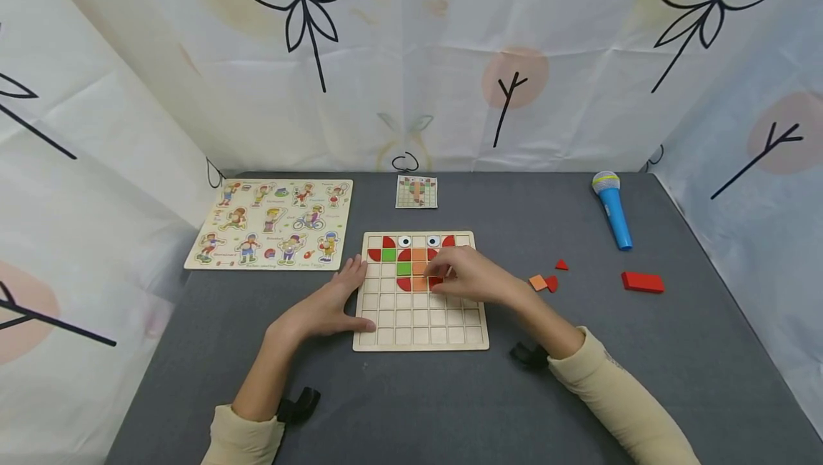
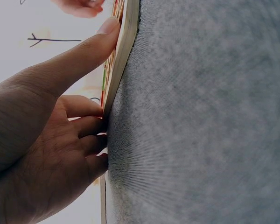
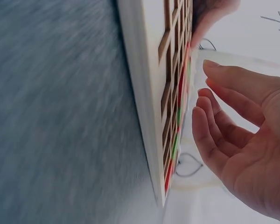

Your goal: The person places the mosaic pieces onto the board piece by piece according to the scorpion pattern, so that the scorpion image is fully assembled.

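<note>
A square wooden grid board (image 1: 421, 340) lies on the table with red, green and orange tiles and two eye tiles in its upper cells. My left hand (image 1: 331, 304) is spread along the board's left side, its thumb touching the rim near the lower corner. Over the middle right cells hovers my right hand (image 1: 472, 273), fingers bent, and it covers part of the pattern. A red tile (image 1: 435, 281) shows beside its fingertips. In the right wrist view, the right fingers (image 3: 207, 135) are slightly above the board, with no piece visible between them.
Right of the board lie an orange square (image 1: 537, 282), a red quarter-round piece (image 1: 551, 283), a red triangle (image 1: 562, 265) and a red block (image 1: 643, 283). A toy microphone (image 1: 616, 211) is farther back. Behind stand a pattern card (image 1: 416, 192) and, leftward, a picture board (image 1: 273, 226).
</note>
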